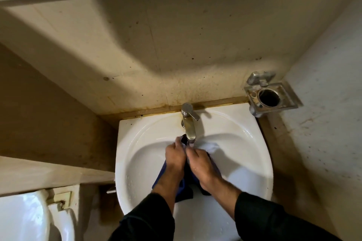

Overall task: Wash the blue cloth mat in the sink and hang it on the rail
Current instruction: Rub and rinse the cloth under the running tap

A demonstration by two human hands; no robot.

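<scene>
head view: you have one blue cloth mat (183, 186), one white sink (137, 162), one metal tap (189, 123) and two hands in the basin. your left hand (175, 157) and right hand (201, 162) sit side by side, almost touching, just under the tap's spout, and both have their fingers curled down into the mat's far end, pinching the bunched fabric. the mat lies inside the sink, under and between your hands. its long axis runs from far to near: the gathered far end points at the spout, and the loose dark end trails toward you, reaching close to the basin's near rim between your two dark sleeves. a pale wet patch shows just right of your right hand. one metal holder (271, 97) with a round hole is fixed on the right wall, far right of the sink. one toilet (23, 219) shows at the near left.
</scene>
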